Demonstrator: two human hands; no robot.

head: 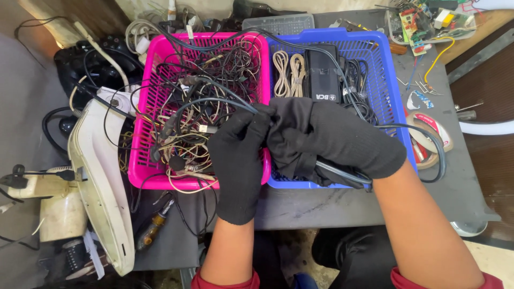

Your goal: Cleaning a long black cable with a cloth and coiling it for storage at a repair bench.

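Observation:
Both my hands wear black gloves and meet over the seam between two baskets. My left hand (238, 160) pinches a dark cable (214, 100) that arcs up out of the pink basket (142, 126), which is heaped with tangled wires. My right hand (342, 140) grips the same cable, together with a black cloth (292, 155), and the cable runs on past my wrist in a loop (436, 147) to the right. The blue basket (388, 80) holds a black power adapter (323, 75), coiled beige cords (289, 72) and black leads.
A white plastic appliance shell (99, 176) lies left of the pink basket, with a screwdriver (152, 227) below it. Tape rolls (428, 140), loose screws and a tray of circuit boards (423, 21) sit at the right. The grey table's front edge (321, 214) is near my forearms.

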